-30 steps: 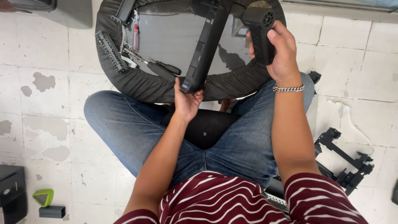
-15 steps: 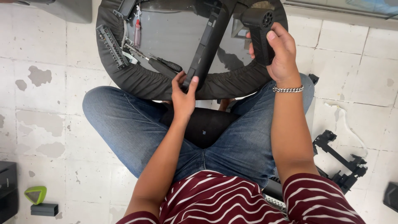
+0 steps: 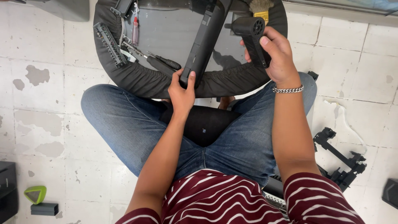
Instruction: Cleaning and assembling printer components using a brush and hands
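I sit cross-legged on a tiled floor in blue jeans. My left hand (image 3: 181,92) grips the near end of a long black flat device (image 3: 204,39) that stands tilted on a round black tray (image 3: 137,79). My right hand (image 3: 277,58), with a chain bracelet at the wrist, is closed around the handle of a black handheld blower (image 3: 251,35) whose nozzle points left toward the device.
In the tray lie a bit holder strip (image 3: 108,45), a red-handled screwdriver (image 3: 135,28), black screwdrivers (image 3: 163,62) and a brush (image 3: 261,10). A black bracket (image 3: 340,157) lies on the floor at right. A green triangular object (image 3: 35,193) and dark boxes sit at lower left.
The view has shifted down a little, so tray and hands sit lower in frame. My left hand's fingers have wrapped further onto the device's end. The blower stays held.
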